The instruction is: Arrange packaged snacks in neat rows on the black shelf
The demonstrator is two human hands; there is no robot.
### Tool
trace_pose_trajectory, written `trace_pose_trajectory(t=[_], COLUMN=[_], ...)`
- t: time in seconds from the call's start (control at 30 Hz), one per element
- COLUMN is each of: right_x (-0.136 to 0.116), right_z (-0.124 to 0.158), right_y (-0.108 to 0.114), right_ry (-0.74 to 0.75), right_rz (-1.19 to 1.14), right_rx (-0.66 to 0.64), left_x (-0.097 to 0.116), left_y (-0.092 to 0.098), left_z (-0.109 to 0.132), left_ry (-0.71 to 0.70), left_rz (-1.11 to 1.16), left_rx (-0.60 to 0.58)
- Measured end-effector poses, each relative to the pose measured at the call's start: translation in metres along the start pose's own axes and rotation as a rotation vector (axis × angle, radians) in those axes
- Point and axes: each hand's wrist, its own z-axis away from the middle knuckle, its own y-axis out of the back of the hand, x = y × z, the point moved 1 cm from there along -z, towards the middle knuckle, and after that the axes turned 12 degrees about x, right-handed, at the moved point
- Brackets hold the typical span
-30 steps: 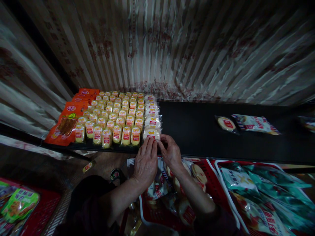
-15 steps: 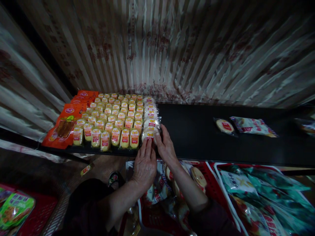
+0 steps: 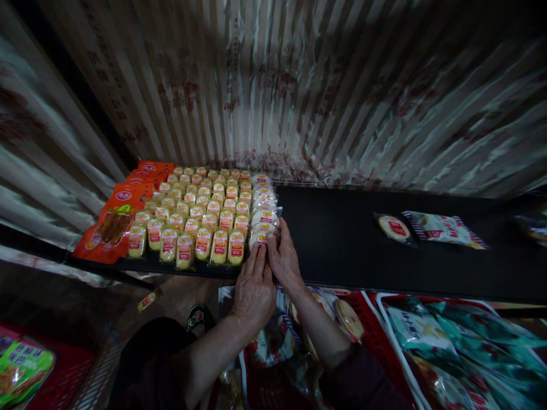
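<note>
Both my hands are at the front end of a row of round white wrapped cakes [image 3: 261, 228] on the black shelf. My left hand [image 3: 256, 290] lies with fingers stretched forward, their tips against the front cake's near edge. My right hand [image 3: 285, 256] rests along that cake's right side, its thumb near the front and fingers extended; both hands look open. Left of this row stand several rows of small yellow wrapped cakes [image 3: 203, 244]. Orange snack bags [image 3: 113, 219] overlap at the shelf's left end.
On the right of the black shelf [image 3: 333, 245] lie a round wrapped cake [image 3: 394, 228] and a striped white packet [image 3: 444, 228]. Below are a red basket [image 3: 376, 324] of packets and one with green bags [image 3: 444, 330]. A striped curtain [image 3: 273, 85] hangs behind.
The view has shifted slightly, so the shelf appears a little lower. My hands stay at the front white cake, with my right thumb now closer to my left fingertips.
</note>
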Motion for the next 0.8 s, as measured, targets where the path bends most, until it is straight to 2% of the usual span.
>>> trace_pose_trajectory(t=[0.53,0.8], right_x=[0.0037,0.0034], right_z=[-0.0090,-0.0095], right_y=[-0.0066,-0.0027], right_ry=[0.008,-0.015], right_rz=[0.032,0.006], right_rx=[0.021,0.002], left_x=[-0.0028,-0.0006], left_y=[-0.0056,-0.0008], left_z=[-0.0068,-0.0063], left_ry=[0.046,0.048], left_rz=[0.041,0.073], left_rx=[0.017,0.049])
